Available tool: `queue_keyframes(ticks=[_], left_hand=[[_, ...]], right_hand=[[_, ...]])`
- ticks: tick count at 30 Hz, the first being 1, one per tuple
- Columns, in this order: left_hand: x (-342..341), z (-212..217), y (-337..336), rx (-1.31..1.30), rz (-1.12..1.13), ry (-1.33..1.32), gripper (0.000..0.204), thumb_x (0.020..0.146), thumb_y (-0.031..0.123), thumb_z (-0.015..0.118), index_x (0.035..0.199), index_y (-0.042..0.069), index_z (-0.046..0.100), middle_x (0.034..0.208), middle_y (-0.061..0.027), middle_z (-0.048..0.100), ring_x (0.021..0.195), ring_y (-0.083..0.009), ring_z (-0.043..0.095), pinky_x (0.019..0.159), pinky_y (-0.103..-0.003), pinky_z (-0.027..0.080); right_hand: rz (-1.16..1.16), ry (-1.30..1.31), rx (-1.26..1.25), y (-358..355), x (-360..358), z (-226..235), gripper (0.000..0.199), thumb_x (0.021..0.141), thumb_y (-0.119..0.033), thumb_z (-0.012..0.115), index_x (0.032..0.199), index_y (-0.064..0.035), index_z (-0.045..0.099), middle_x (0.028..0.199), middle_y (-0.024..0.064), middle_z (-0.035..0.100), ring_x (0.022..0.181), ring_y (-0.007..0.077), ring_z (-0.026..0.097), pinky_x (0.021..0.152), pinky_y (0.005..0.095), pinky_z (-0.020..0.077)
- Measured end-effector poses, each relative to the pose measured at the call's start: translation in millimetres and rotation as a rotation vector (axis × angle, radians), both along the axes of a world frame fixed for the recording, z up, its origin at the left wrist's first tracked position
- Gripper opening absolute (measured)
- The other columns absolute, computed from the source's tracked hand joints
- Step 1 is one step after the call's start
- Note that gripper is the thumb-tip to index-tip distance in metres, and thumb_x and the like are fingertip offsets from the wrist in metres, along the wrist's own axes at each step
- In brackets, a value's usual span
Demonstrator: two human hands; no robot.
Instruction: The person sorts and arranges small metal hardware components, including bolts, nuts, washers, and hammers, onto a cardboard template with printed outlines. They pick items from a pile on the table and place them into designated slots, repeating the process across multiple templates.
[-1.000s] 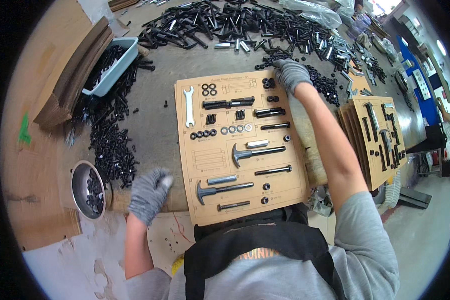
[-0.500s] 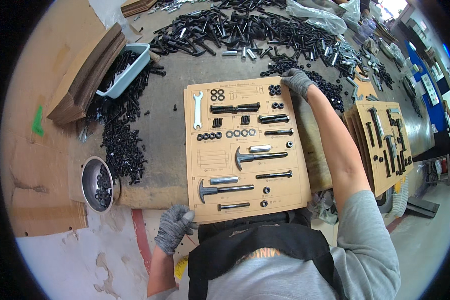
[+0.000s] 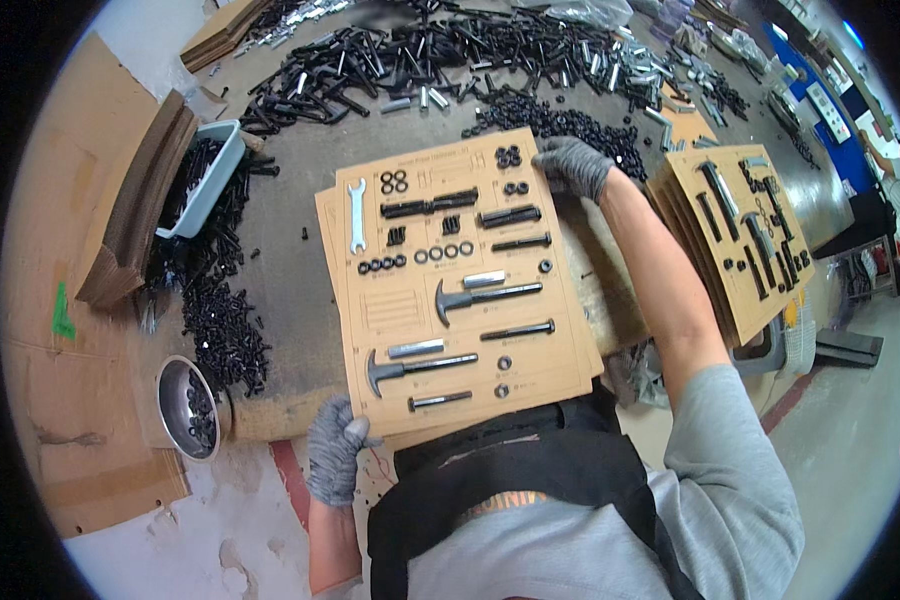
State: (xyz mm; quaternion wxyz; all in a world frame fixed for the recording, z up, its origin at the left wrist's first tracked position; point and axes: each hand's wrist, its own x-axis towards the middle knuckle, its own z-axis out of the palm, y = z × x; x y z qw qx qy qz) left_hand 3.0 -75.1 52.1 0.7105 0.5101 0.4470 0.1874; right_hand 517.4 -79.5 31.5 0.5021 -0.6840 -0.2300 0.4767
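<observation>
Cardboard card point(image 3: 460, 290) lies flat on the bench point(image 3: 290, 280), parts nested in cutouts so nothing rolls. My left hand point(image 3: 335, 450) pinches its near-left corner and my right hand point(image 3: 570, 165) clamps the far-right corner, I'd say to hold it level. I count two hammer-head bolts point(image 3: 485, 297), one wrench point(image 3: 356, 215), and five black nuts point(image 3: 382, 264) in a row.

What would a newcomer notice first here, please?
A cardboard panel set with bolts and a spanner fills the middle, gripped by the left hand at its near corner and the right hand at its far corner. Behind it, black bolts lie heaped across the table.
</observation>
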Motion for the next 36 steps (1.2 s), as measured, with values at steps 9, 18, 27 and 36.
queue_keyframes(ticks=[9,18,27,36], left_hand=[[23,34,29,0.091,-0.06,-0.022,0.043,0.08,0.012,0.064,0.12,0.001,0.054,0.104,-0.0091,0.065,0.089,-0.0156,0.064,0.068,-0.027,0.057],[81,93,93,0.213,-0.341,-0.18,0.062,0.07,0.029,0.075,0.12,-0.003,0.055,0.103,-0.0091,0.064,0.084,-0.0148,0.063,0.063,-0.022,0.052],[153,72,213,0.125,-0.747,-0.442,0.062,0.073,0.028,0.074,0.122,-0.004,0.054,0.097,-0.0049,0.064,0.073,-0.0094,0.058,0.059,-0.021,0.047],[279,22,284,0.12,-1.087,-0.567,0.054,0.079,0.016,0.065,0.129,-0.001,0.052,0.097,-0.0001,0.062,0.077,-0.009,0.056,0.063,-0.021,0.046]], right_hand=[[-0.112,-0.078,0.087,-34,27,31,0.021,0.084,-0.011,0.065,0.103,-0.0016,0.065,0.084,0.0079,0.066,0.071,0.018,0.063,0.061,0.0312,0.0531],[-0.314,-0.175,0.2,-106,44,118,0.016,0.078,-0.005,0.062,0.093,-0.0007,0.064,0.079,0.0075,0.065,0.065,0.0176,0.062,0.056,0.0292,0.0521],[-0.804,-0.268,0.258,-177,-5,152,0.008,0.08,-0.002,0.063,0.088,-0.0005,0.064,0.074,0.0097,0.063,0.06,0.0204,0.063,0.048,0.0315,0.0527],[-1.172,-0.391,0.152,-203,-64,132,0.008,0.08,-0.005,0.067,0.087,-0.0023,0.064,0.077,0.01,0.065,0.061,0.0211,0.061,0.056,0.0326,0.0549]])
